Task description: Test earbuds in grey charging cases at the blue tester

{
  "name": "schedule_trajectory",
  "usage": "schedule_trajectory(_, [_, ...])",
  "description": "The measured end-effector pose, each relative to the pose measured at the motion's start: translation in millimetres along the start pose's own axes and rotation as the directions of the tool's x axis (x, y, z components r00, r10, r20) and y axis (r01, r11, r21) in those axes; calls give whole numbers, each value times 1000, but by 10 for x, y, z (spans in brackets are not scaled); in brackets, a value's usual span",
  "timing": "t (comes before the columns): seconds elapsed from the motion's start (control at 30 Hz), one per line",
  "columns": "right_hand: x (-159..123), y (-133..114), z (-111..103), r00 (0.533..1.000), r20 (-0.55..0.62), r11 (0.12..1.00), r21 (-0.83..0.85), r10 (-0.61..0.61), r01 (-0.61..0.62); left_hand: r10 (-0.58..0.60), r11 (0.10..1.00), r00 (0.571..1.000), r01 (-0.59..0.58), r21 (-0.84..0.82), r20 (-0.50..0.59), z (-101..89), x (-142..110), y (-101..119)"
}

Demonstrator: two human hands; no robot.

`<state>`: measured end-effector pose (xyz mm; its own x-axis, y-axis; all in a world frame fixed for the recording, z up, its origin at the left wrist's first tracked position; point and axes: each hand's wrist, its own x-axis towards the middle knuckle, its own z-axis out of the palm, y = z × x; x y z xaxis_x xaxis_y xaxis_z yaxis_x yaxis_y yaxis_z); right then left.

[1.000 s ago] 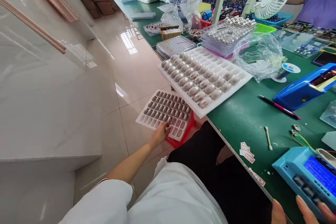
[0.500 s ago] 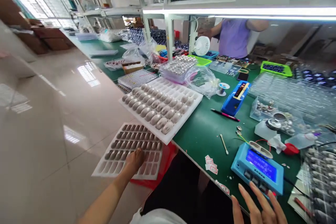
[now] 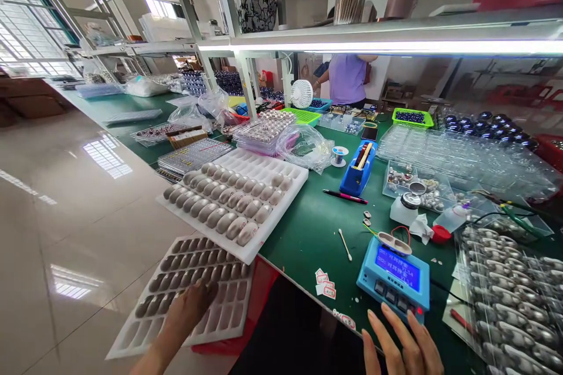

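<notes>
My left hand [image 3: 190,307] reaches down to the lower white pocketed tray [image 3: 226,307], its fingers curled among rows of glossy grey oval cases [image 3: 171,281]. What those fingers grip is hidden. The lower tray rests on something red [image 3: 259,299] beside the table's edge. My right hand [image 3: 402,345] has spread fingers at the front buttons of a light-blue tester [image 3: 393,278] with a lit blue screen. On top of the tester lies a pale oval case part [image 3: 394,243] with thin wires. Another white tray [image 3: 285,202] of oval cases overhangs the table edge above the left hand.
On the green table [image 3: 303,228] lie a cotton swab [image 3: 345,245], paper labels [image 3: 325,284], a pen [image 3: 345,196] and a blue tape dispenser [image 3: 358,170]. Bottles [image 3: 404,209] and clear trays of metallic parts [image 3: 510,293] stand right. A person [image 3: 347,79] is across the table.
The view has swung right and up, bringing more of the table and tester into sight. My left hand stays at the lower tray; my right hand stays by the tester's buttons.
</notes>
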<state>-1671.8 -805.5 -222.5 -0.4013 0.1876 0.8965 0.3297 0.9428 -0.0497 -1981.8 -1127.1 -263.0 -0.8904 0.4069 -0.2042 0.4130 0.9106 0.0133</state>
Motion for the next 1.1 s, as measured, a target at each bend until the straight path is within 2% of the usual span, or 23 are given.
schedule_trajectory(0.07, [8, 9, 30, 998, -55, 1000, 6, -22, 22, 31, 999, 1000, -30, -44, 1, -149, -104, 58])
schedule_trajectory(0.1, [5, 11, 37, 998, -51, 1000, 9, -28, 29, 46, 992, 999, -43, -117, 21, -237, -172, 120])
schedule_trajectory(0.17, [-4, 6, 23, 999, 11, 999, 11, -35, 35, 110, 916, 989, -62, -396, 99, -433, -350, 314])
schedule_trajectory(0.2, [-2, -3, 0, 998, 46, 999, 12, -32, 31, 151, 816, 978, -41, -576, 144, -539, -458, 441])
schedule_trajectory(0.23, [12, -18, -33, 997, 79, 1000, 18, -20, 19, 212, 677, 958, 0, -736, 195, -647, -572, 583])
schedule_trajectory(0.27, [42, -40, -75, 994, 105, 999, 35, -4, 0, 320, 530, 915, 43, -847, 247, -755, -685, 737])
schedule_trajectory(0.3, [95, -68, -123, 993, 120, 998, 64, 16, -24, 396, 388, 887, 74, -919, 238, -862, -788, 897])
schedule_trajectory(0.33, [172, -102, -173, 991, 130, 993, 110, 34, -49, 437, 268, 877, 85, -960, 200, -965, -870, 1062])
schedule_trajectory(0.4, [393, -180, -260, 983, 166, 963, 245, 73, -113, 474, 113, 872, 79, -990, 124, -1140, -948, 1390])
schedule_trajectory(0.47, [664, -252, -298, 961, 259, 884, 422, 98, -204, 474, -10, 879, 69, -998, 56, -1251, -914, 1698])
schedule_trajectory(0.53, [920, -297, -280, 889, 441, 781, 508, 126, -363, 485, -101, 874, 78, -992, 20, -1295, -821, 1965])
schedule_trajectory(0.6, [1109, -301, -230, 798, 584, 700, 508, 150, -503, 526, -162, 850, 88, -983, -10, -1302, -736, 2174])
schedule_trajectory(0.7, [1261, -247, -156, 692, 696, 595, 478, 191, -646, 594, -197, 801, 61, -979, -70, -1302, -673, 2351])
schedule_trajectory(0.8, [1339, -178, -136, 596, 772, 468, 452, 221, -759, 623, -212, 764, -39, -976, -166, -1312, -652, 2391])
schedule_trajectory(0.9, [1416, -141, -159, 474, 859, 315, 403, 195, -859, 634, -214, 740, -111, -970, -224, -1320, -629, 2382])
schedule_trajectory(0.97, [1460, -132, -169, 444, 876, 300, 379, 188, -875, 641, -220, 733, -108, -969, -228, -1324, -610, 2384])
schedule_trajectory(1.1, [1480, -128, -131, 467, 863, 393, 367, 195, -843, 635, -233, 747, -56, -971, -195, -1339, -568, 2410])
